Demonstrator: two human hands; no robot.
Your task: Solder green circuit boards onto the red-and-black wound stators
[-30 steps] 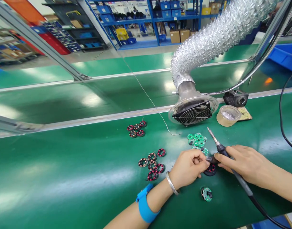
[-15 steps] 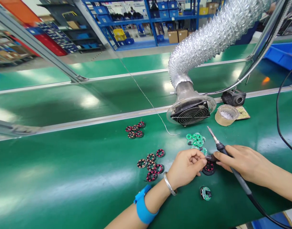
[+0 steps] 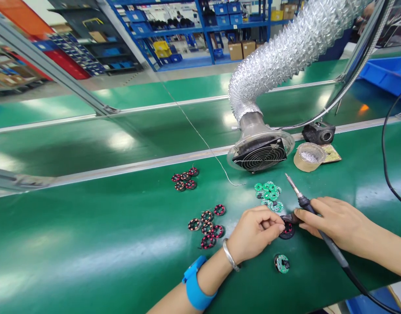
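My right hand [image 3: 334, 220] is closed around a soldering iron [image 3: 329, 245], its bare metal tip pointing up and away from me. Under the fingers of that hand is a small dark tool [image 3: 289, 218], its kind unclear, reaching toward my left fingertips. My left hand [image 3: 257, 229] pinches over a ring-shaped wound coil [image 3: 288, 227] with red windings, which sits on a black round base [image 3: 287, 236]. What the pinch holds is hidden. Nearer to me lies a coil with a green circuit board [image 3: 282, 264] on it. Several loose green ring boards [image 3: 268, 192] are piled just beyond my hands.
Several wound coils [image 3: 207, 227] lie left of my left hand, with another group [image 3: 185, 179] farther back. A fume extractor fan [image 3: 262, 155] hangs low on a silver duct [image 3: 285, 61]. Solder wire [image 3: 207, 144] dangles nearby. A tub [image 3: 308, 158] and black holder [image 3: 319, 132] stand at the right.
Both hands stay nearly in place at the coil. My left fingers have shifted slightly over it and cover more of it. The whole view has moved a little.
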